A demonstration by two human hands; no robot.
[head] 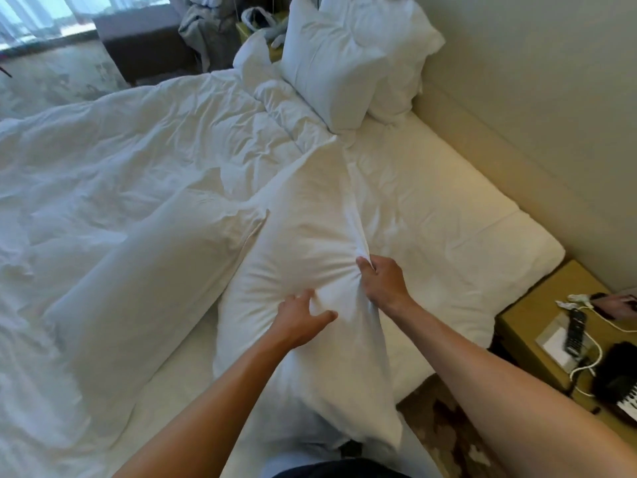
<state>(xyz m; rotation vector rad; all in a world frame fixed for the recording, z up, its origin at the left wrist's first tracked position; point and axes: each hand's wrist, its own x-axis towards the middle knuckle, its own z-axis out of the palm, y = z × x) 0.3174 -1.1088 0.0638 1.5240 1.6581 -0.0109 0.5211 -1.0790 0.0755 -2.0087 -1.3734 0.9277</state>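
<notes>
A long white pillow (303,236) lies lengthwise on the bed (448,208), its near end hanging over the bed's edge toward me. My right hand (382,279) grips a bunched fold of the pillowcase along the pillow's right side. My left hand (300,317) presses into the pillow just left of that, fingers spread and partly sunk in the fabric. A second white pillow (144,270) lies beside it on the left.
A crumpled white duvet (120,150) covers the bed's left part. Two pillows (331,63) lean at the headboard by the wall (534,63). A nightstand (537,312) at right holds a remote (575,331), cables and a black phone (617,377). Carpet (444,426) lies below.
</notes>
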